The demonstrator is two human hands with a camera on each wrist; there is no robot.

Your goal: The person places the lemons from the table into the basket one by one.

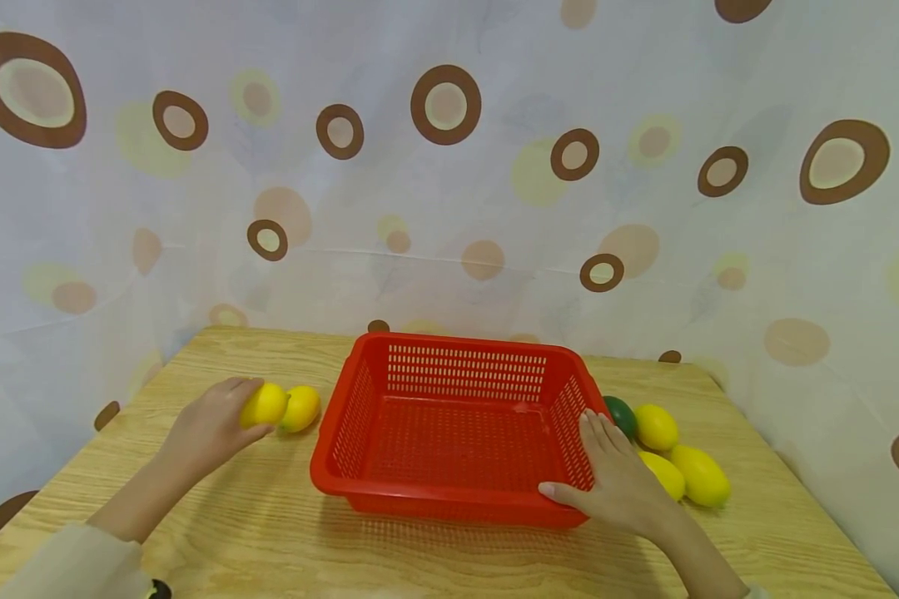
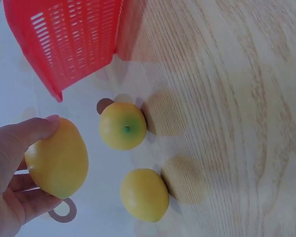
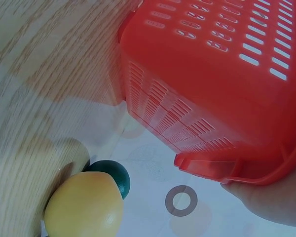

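My left hand (image 1: pixel 228 420) grips a yellow lemon (image 1: pixel 265 404) just above the wooden table (image 1: pixel 217 532), left of the red slotted basket (image 1: pixel 449 507). The left wrist view shows that lemon (image 2: pixel 56 159) held between thumb and fingers, with two more lemons (image 2: pixel 122 126) (image 2: pixel 144 194) lying on the table beside it. One of them (image 1: pixel 302 408) shows in the head view. My right hand (image 1: pixel 610 470) rests with straight fingers on the basket's right front corner. The basket is empty inside.
Right of the basket lie three yellow lemons (image 1: pixel 656 427) (image 1: pixel 701 476) (image 1: pixel 663 474) and a dark green lime (image 1: pixel 621 414), close behind my right hand. The right wrist view shows the lime (image 3: pixel 111 177) and a lemon (image 3: pixel 84 208). A spotted curtain (image 1: pixel 449 166) backs the table.
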